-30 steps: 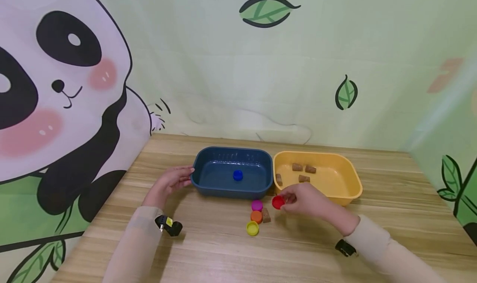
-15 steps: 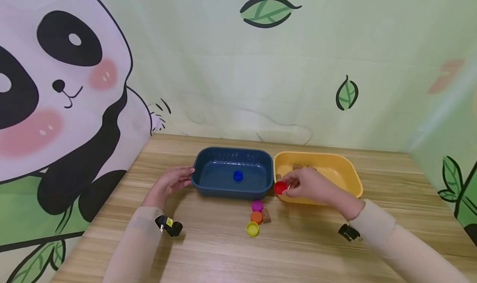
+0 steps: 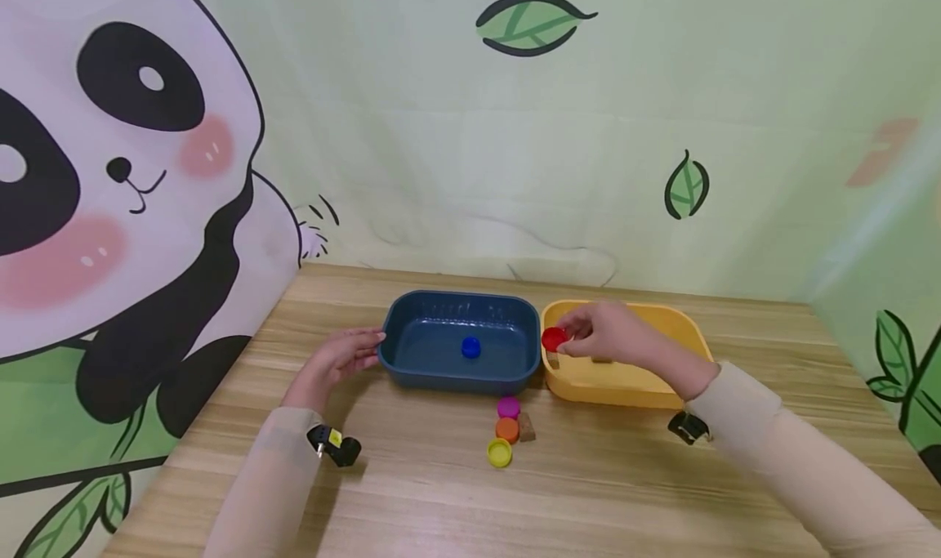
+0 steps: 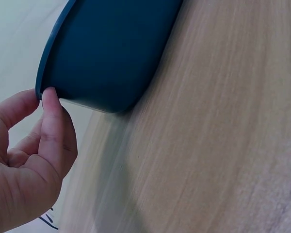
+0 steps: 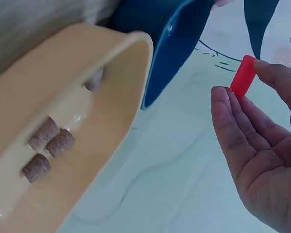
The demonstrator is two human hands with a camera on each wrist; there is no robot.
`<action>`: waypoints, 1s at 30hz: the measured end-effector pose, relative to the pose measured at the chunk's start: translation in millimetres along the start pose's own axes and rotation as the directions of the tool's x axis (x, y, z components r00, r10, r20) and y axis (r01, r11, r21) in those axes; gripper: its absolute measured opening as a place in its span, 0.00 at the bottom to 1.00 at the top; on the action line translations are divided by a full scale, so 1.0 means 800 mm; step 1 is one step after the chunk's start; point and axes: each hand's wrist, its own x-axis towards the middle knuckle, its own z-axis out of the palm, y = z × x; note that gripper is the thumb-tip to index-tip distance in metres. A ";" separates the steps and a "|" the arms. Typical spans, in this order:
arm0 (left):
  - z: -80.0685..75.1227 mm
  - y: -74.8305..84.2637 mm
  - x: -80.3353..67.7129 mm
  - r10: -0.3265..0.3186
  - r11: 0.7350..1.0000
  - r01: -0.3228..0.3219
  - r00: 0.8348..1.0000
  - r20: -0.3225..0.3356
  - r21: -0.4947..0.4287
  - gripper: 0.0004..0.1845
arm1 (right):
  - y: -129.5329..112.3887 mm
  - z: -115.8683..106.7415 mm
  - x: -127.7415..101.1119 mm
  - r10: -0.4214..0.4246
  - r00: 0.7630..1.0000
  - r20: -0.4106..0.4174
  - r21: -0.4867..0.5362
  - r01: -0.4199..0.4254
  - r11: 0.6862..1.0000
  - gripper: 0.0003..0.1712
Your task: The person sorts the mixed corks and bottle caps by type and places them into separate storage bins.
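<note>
Red cap [image 3: 553, 338] pinched in the right hand [image 3: 610, 337], seen from the head view raised over the left end of the yellow tub [image 3: 625, 382], just beside the blue tub [image 3: 459, 376]; left hand [image 3: 334, 362] at the blue tub's left end, fingers seemingly on the rim; blue cap [image 3: 470, 346] inside on the floor; pink cap [image 3: 508, 407], orange cap [image 3: 506, 429], yellow cap [image 3: 499, 452] and one cork [image 3: 525, 427] in a cluster on the wooden table [image 3: 662, 493] in front. From the left wrist, settled what the head view leaves vague: thumb and fingertip nipping the blue tub's lip, tub wall dark against the wood. From the right wrist, cap held edge-on between fingertips, palm otherwise loose, and four corks [image 5: 48, 145] on the yellow tub's floor, mostly hidden behind the hand from above.
</note>
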 end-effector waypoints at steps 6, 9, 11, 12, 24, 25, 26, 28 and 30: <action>0.001 0.001 -0.001 -0.014 1.000 0.014 1.000 -0.011 0.003 0.29 | -0.003 -0.012 0.011 -0.017 0.999 -0.035 -0.042 0.015 0.999 0.19; 0.001 0.001 -0.003 -0.015 1.000 0.015 1.000 -0.010 0.001 0.29 | -0.005 -0.017 0.015 -0.013 0.999 -0.039 -0.043 0.011 0.999 0.19; 0.001 0.002 -0.003 -0.016 1.000 0.016 1.000 -0.009 -0.001 0.29 | -0.007 -0.020 0.019 -0.006 0.999 -0.041 -0.045 0.004 0.999 0.19; 0.001 0.002 -0.003 -0.015 1.000 0.015 1.000 -0.009 -0.003 0.29 | -0.007 -0.022 0.021 -0.004 0.999 -0.041 -0.044 0.002 0.999 0.19; 0.001 0.002 -0.003 -0.012 1.000 0.012 1.000 -0.008 0.001 0.29 | -0.014 -0.035 0.054 -0.049 0.998 -0.048 -0.088 0.044 0.995 0.19; 0.000 0.002 -0.003 -0.009 1.000 0.009 1.000 -0.003 -0.002 0.29 | -0.015 -0.035 0.058 -0.050 0.998 -0.046 -0.095 0.045 0.994 0.18; 0.001 0.002 -0.002 -0.007 1.000 0.007 1.000 -0.001 -0.006 0.29 | -0.016 -0.036 0.063 -0.049 0.998 -0.043 -0.097 0.045 0.994 0.19; 0.001 0.002 -0.002 -0.002 1.000 0.002 1.000 0.005 -0.012 0.29 | -0.019 -0.036 0.071 -0.046 0.998 -0.033 -0.100 0.043 0.994 0.19; 0.001 0.002 -0.003 0.002 1.000 -0.002 1.000 0.006 -0.014 0.29 | -0.022 -0.036 0.079 -0.040 0.999 -0.020 -0.096 0.038 0.995 0.19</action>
